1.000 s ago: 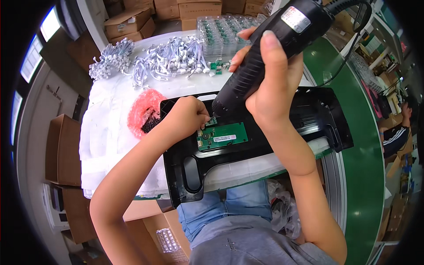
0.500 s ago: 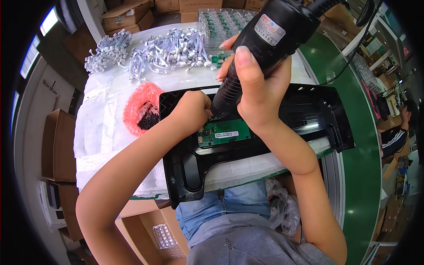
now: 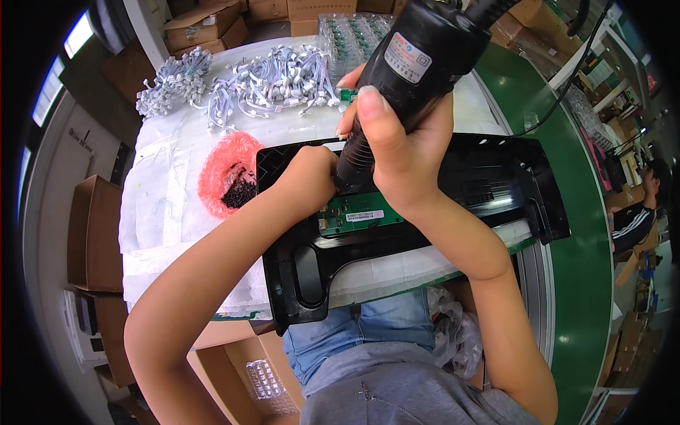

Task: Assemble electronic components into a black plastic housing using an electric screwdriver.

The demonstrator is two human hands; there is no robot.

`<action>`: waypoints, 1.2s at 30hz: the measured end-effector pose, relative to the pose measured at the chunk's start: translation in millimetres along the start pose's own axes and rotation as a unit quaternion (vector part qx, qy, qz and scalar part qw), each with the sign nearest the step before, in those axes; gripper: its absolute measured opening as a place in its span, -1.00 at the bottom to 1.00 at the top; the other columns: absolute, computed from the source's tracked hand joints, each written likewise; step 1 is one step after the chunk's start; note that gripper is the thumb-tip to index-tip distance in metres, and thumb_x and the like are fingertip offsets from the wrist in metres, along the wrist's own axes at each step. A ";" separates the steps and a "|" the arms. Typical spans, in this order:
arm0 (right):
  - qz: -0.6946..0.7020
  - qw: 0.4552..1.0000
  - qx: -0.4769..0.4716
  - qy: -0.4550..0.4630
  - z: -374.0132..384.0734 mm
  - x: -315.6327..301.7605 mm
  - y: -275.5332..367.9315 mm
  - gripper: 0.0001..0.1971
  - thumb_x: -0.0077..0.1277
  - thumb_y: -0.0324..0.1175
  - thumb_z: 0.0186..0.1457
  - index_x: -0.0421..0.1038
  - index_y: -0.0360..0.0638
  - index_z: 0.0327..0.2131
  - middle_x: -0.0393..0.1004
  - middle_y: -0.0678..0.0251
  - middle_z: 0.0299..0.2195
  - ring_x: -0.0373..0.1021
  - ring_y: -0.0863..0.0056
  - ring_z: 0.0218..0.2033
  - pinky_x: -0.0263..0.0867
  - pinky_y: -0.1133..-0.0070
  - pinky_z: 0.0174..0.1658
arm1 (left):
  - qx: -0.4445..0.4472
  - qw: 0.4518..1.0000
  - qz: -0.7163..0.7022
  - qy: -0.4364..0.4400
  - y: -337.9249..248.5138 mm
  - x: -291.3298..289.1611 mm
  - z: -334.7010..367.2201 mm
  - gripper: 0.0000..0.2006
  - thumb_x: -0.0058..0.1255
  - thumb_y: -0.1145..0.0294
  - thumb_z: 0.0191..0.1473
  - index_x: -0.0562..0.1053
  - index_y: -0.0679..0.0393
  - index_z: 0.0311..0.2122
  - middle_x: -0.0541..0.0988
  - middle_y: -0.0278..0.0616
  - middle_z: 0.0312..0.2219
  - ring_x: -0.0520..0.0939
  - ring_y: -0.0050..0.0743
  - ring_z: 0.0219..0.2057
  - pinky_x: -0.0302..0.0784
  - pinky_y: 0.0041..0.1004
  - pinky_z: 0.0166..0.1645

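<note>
My right hand (image 3: 411, 159) grips a thick black electric screwdriver (image 3: 411, 60), its thumb along the body and the tool slanting down to the left. The tool's nose sits beside my left hand (image 3: 308, 177), which is closed, its fingertips hidden, so what they pinch I cannot make out. Both hands are over a long black plastic housing (image 3: 301, 244) lying on the table. Set in the housing is a green circuit board (image 3: 358, 204) with a white label, partly covered by my left hand. Left of the housing, pink bubble wrap (image 3: 218, 166) surrounds a heap of small black screws (image 3: 241, 193).
White cable bundles (image 3: 283, 78) lie at the table's far side, near clear plastic trays (image 3: 350, 35) with green boards. A black cord (image 3: 559, 106) hangs at the right. Below the table's front edge stands an open cardboard box (image 3: 230, 375). Another person (image 3: 632, 223) sits far right.
The screwdriver and my right hand have shifted slightly left and a little downward, so the nose is nearer my left hand. My left hand and the housing have barely moved.
</note>
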State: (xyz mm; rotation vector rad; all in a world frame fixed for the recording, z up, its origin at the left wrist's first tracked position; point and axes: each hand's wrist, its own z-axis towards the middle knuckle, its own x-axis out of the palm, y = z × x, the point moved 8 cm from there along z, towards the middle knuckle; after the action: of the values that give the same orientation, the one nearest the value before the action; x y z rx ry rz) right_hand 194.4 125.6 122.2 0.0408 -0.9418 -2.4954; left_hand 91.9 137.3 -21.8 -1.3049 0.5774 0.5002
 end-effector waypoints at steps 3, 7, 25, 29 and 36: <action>0.001 1.000 0.012 0.008 -0.5 1.1 -2.8 -0.73 -0.04 -0.34 -0.09 0.21 -0.36 -0.37 0.36 0.18 -0.45 0.31 0.61 -0.63 0.28 0.65 -0.54 | 0.003 1.000 0.007 0.000 1.5 1.3 0.8 -0.89 -0.08 0.61 -0.34 0.45 0.30 -0.57 0.46 0.06 -0.66 0.51 -0.08 -0.56 0.39 -0.33 -0.42; 0.004 1.000 0.012 0.017 -1.1 3.4 -3.9 -0.72 -0.04 -0.34 -0.09 0.21 -0.36 -0.35 0.36 0.19 -0.44 0.31 0.61 -0.63 0.28 0.65 -0.54 | 0.014 1.000 0.000 0.006 5.9 4.6 2.9 -0.89 -0.08 0.60 -0.34 0.45 0.30 -0.57 0.46 0.06 -0.65 0.51 -0.07 -0.54 0.38 -0.32 -0.41; -0.003 0.997 0.014 0.082 -4.5 15.0 -17.2 -0.63 0.00 -0.41 -0.10 0.06 -0.26 -0.25 0.31 0.24 -0.47 0.30 0.61 -0.61 0.27 0.67 -0.52 | 0.038 0.998 -0.035 -0.034 26.8 11.5 5.4 -0.89 -0.07 0.54 -0.30 0.45 0.24 -0.53 0.48 0.04 -0.58 0.51 -0.05 -0.46 0.38 -0.32 -0.36; 0.004 0.996 0.030 0.084 -3.4 14.0 -20.1 -0.64 -0.01 -0.41 -0.10 0.06 -0.27 -0.25 0.30 0.25 -0.48 0.30 0.61 -0.61 0.27 0.67 -0.52 | 0.041 0.998 -0.014 -0.034 18.4 5.3 3.2 -0.88 -0.06 0.53 -0.30 0.45 0.22 -0.52 0.48 0.03 -0.57 0.51 -0.06 -0.45 0.38 -0.32 -0.35; 0.017 0.996 0.027 0.087 -4.2 13.2 -16.4 -0.66 -0.04 -0.39 -0.08 0.08 -0.27 -0.26 0.31 0.23 -0.47 0.31 0.60 -0.61 0.28 0.66 -0.54 | 0.017 0.998 0.023 0.047 -15.3 -2.5 -2.6 -0.60 -0.07 0.60 -0.22 0.26 0.28 -0.15 0.39 -0.07 -0.24 0.39 -0.33 -0.16 0.28 -0.41 -0.10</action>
State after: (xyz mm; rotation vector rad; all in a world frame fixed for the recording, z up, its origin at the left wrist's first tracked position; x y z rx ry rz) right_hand 176.6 128.0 110.4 0.2534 -0.9286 -2.3904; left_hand 99.5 131.7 -9.3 -1.2906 0.6930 0.4666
